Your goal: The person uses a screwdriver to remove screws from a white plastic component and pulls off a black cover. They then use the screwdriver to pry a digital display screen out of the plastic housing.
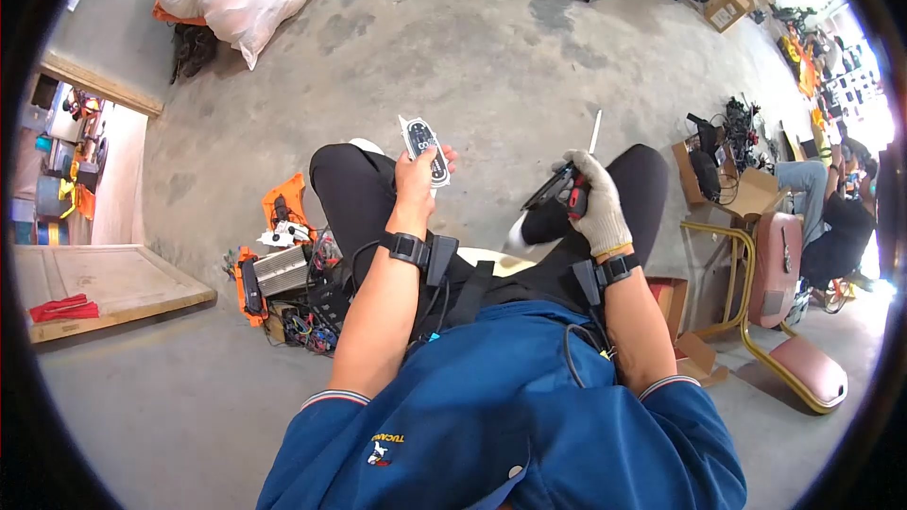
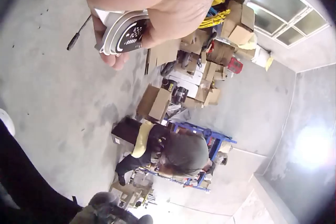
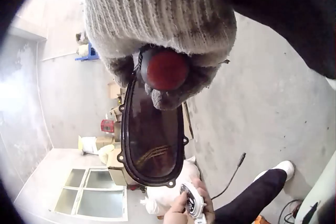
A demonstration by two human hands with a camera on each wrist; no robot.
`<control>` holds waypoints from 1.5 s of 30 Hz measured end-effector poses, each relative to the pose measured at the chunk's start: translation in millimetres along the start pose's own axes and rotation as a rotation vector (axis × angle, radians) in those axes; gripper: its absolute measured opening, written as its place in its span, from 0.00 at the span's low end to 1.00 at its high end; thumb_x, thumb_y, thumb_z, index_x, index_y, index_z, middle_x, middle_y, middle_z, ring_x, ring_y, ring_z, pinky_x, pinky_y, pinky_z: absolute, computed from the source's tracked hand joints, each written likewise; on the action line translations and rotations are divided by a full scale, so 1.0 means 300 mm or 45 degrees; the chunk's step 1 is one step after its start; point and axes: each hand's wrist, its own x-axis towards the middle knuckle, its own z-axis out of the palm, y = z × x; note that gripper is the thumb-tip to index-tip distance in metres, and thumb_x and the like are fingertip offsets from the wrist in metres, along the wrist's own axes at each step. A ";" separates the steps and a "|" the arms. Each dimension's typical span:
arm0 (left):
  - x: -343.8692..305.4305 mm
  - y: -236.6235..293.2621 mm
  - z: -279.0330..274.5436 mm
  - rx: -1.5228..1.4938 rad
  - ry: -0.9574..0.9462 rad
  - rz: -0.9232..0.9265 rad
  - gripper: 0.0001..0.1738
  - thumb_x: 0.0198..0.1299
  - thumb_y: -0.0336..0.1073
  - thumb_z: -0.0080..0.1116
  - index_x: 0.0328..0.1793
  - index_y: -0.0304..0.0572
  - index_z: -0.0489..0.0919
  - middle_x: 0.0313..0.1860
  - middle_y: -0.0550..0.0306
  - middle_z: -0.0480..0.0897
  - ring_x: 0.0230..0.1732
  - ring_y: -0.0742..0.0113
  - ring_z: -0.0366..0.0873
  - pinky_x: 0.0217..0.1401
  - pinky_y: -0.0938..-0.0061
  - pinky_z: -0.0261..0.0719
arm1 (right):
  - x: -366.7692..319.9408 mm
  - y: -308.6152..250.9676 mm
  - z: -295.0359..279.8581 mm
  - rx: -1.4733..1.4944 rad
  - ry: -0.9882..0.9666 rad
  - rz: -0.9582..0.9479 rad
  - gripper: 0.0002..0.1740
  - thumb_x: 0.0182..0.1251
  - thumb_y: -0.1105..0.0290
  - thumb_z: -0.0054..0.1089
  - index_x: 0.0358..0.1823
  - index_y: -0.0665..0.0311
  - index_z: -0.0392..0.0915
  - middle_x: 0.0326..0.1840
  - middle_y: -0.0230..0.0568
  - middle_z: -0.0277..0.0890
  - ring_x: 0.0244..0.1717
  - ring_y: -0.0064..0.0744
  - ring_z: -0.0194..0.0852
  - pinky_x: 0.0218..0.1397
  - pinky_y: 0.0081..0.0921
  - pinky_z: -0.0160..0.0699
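Note:
My bare left hand (image 1: 418, 175) grips a white-rimmed oval display panel (image 1: 425, 152) with a dark, printed face, its fingers and thumb at the panel's edges. In the left wrist view the panel's pale layered side shows beneath the thumb. My right hand (image 1: 600, 206), in a knitted glove, grips a screwdriver (image 3: 167, 70) by its red and black handle, the shaft pointing away from me. The same hand pinches a glossy dark oval cover (image 3: 152, 134) with small screw lugs around its rim. The two hands are apart, above my knees.
Orange and metal parts with wires (image 1: 283, 269) lie on the floor by my left leg. A gold-framed pink chair (image 1: 779, 269) and open cartons (image 1: 753, 191) stand to the right. White bags (image 1: 236, 0) lie at the far left, and a wooden panel (image 1: 123, 288) is nearer.

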 end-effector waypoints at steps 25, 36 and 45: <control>0.144 0.086 0.136 0.639 -0.148 -0.527 0.16 0.71 0.33 0.56 0.59 0.31 0.75 0.48 0.47 0.86 0.48 0.62 0.87 0.47 0.73 0.85 | 0.406 -0.173 0.095 -0.198 0.115 0.058 0.16 0.72 0.62 0.61 0.48 0.70 0.79 0.39 0.45 0.82 0.31 0.27 0.79 0.36 0.23 0.84; 0.204 0.050 0.230 0.482 -0.043 -0.786 0.17 0.72 0.33 0.54 0.63 0.32 0.75 0.51 0.47 0.85 0.50 0.62 0.85 0.53 0.71 0.82 | 0.463 -0.161 0.139 -0.566 0.357 0.471 0.21 0.72 0.64 0.54 0.59 0.71 0.77 0.50 0.45 0.80 0.51 0.35 0.77 0.61 0.30 0.71; 0.138 0.040 0.289 0.231 0.023 -0.767 0.18 0.72 0.33 0.56 0.65 0.34 0.73 0.51 0.48 0.85 0.51 0.64 0.85 0.54 0.72 0.83 | 0.386 -0.112 0.010 -0.591 0.390 0.556 0.24 0.71 0.61 0.56 0.61 0.72 0.74 0.50 0.51 0.80 0.53 0.37 0.79 0.55 0.28 0.77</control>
